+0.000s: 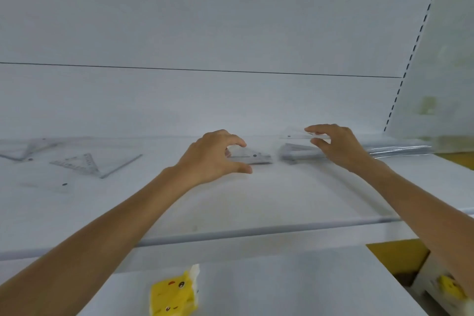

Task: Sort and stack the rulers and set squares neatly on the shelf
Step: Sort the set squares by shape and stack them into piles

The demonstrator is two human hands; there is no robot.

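Note:
My left hand (215,155) curls over a clear set square (252,156) lying on the white shelf (256,200), thumb in front, fingers at its back edge. Further right, my right hand (336,146) pinches a clear ruler or set square (295,134), lifted just above a stack of clear set squares (297,154). Several loose clear set squares (79,163) and a ruler (120,165) lie scattered at the shelf's left. A pile of long clear rulers (400,149) lies at the right end.
The shelf's back panel (230,33) rises close behind the hands, and a slotted upright (410,59) bounds the right side. On the lower shelf sit a yellow cartoon packet (173,295) and another (451,287) at the right.

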